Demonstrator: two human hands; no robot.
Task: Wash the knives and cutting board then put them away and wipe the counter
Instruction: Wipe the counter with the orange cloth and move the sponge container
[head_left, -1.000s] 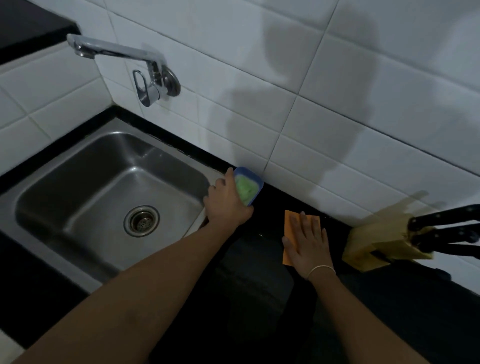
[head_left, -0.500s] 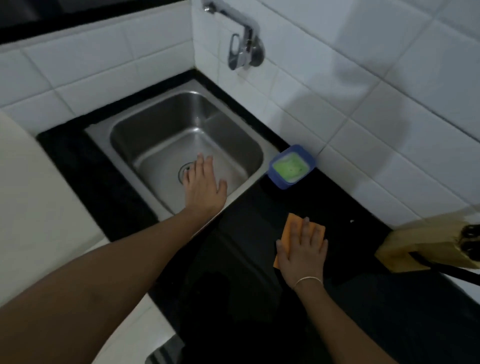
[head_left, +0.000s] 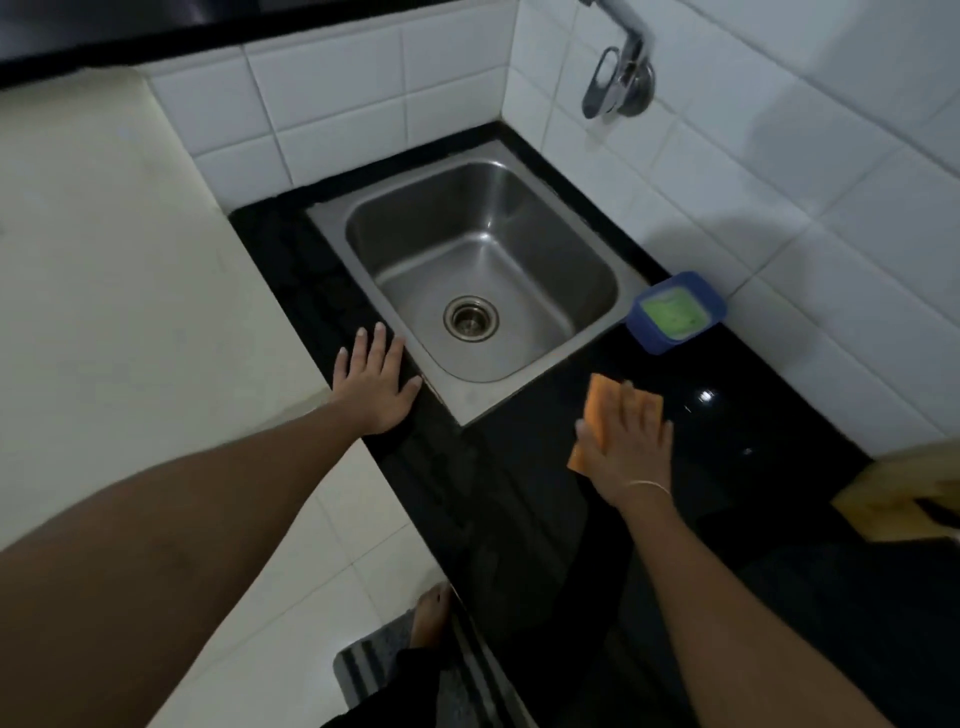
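The left hand has let go of the blue soap dish (now far right of the steel sink) and rests flat; the right hand presses a folded orange cloth, fingers straight, on the black stone counter, so wiping can proceed.

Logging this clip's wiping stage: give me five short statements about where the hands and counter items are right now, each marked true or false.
1. The right hand presses flat on the orange cloth on the black counter. True.
2. The left hand holds the blue soap dish. False: it rests flat on the counter edge left of the sink; the dish sits alone by the wall.
3. A knife lies in the sink. False: the basin shows only its drain.
4. The wooden knife block is at the right edge. True.
5. Water runs from the tap. False: no stream is visible.
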